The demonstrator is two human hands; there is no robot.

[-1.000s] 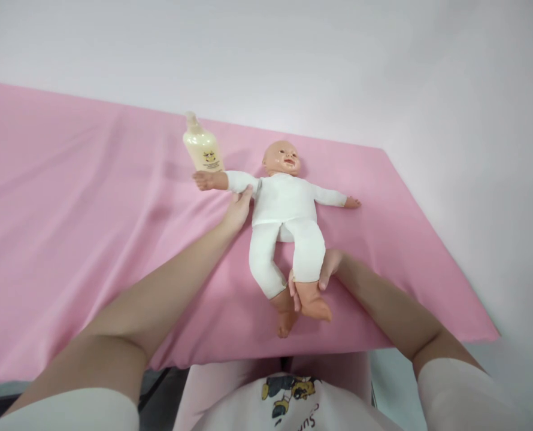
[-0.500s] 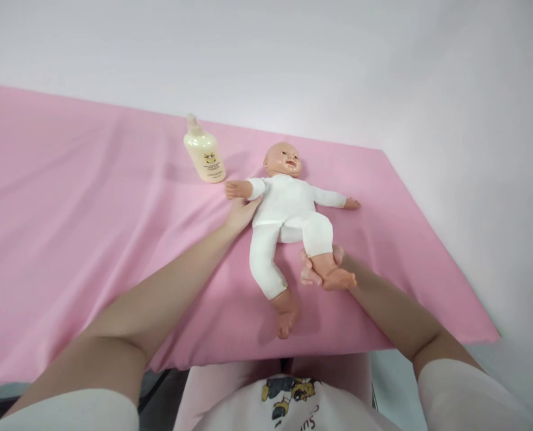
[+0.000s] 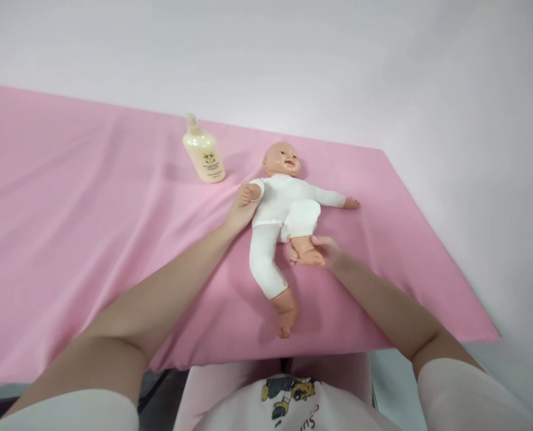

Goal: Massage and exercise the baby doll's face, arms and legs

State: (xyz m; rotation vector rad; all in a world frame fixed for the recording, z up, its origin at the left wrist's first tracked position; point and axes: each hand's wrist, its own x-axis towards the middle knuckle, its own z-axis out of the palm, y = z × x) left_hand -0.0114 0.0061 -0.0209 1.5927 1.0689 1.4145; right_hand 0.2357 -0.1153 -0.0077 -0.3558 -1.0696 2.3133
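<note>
A baby doll (image 3: 288, 197) in a white cloth body lies on its back, head away from me. My left hand (image 3: 239, 211) is closed against the doll's side, beneath its arm on my left. That small arm lies over my hand, and most of my fingers are hidden. With its fingers and thumb around the ankle, my right hand (image 3: 327, 250) holds the doll's leg on my right. This leg is bent at the knee and raised toward the body. The other leg (image 3: 266, 263) stretches toward me, its foot near the table's front edge.
A pump bottle (image 3: 206, 157) of pale yellow liquid stands to the left of the doll's head. Pink cloth (image 3: 91, 227) with loose folds covers the table. A white wall (image 3: 266, 60) rises behind, and the table's right edge slants toward me.
My right hand has pushed the doll's leg up and left, bending it closer to the body. The doll's arm on my left has swung inward over my left hand.
</note>
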